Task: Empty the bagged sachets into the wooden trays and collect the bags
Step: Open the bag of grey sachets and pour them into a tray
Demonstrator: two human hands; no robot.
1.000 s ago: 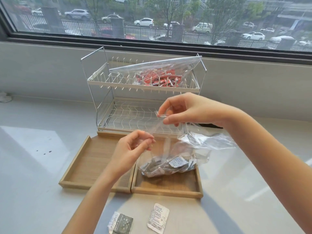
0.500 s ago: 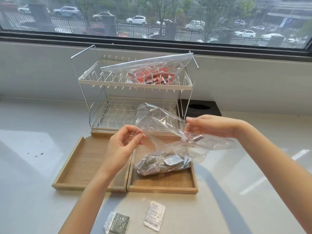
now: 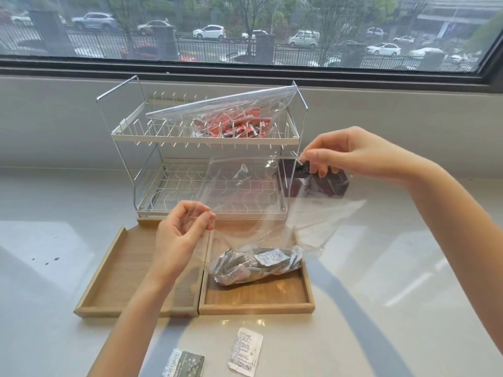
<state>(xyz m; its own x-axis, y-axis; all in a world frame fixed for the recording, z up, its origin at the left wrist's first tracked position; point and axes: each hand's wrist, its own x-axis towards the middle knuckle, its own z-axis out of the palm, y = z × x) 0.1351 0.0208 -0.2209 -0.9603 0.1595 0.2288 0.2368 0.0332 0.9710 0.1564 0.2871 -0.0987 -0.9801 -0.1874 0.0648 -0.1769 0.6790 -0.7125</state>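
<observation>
Clear bag [image 3: 272, 213]: mouth stretched wide between both hands, its load of grey sachets [image 3: 255, 263] resting in the right wooden tray [image 3: 307, 281].
Left hand [image 3: 179, 238]: fingertips pinching the near lip of the film.
Right hand [image 3: 351, 153]: pinching the far corner, raised beside the rack.

Risks, as judged: the thin film may slip from either pinch; a hasty tip could spill sachets over the low tray rim onto the worktop [image 3: 394, 308]; the raised corner could snag on the wire rack [image 3: 201, 148] close behind.

Left wooden tray [image 3: 117, 273]: no sachets in it.
Second bag, red sachets [image 3: 231, 123]: on the rack's upper tier, unopened by appearance.
Two loose sachets [image 3: 245, 352]: on the worktop in front of the trays.
Dark box [image 3: 326, 183]: behind the film.
</observation>
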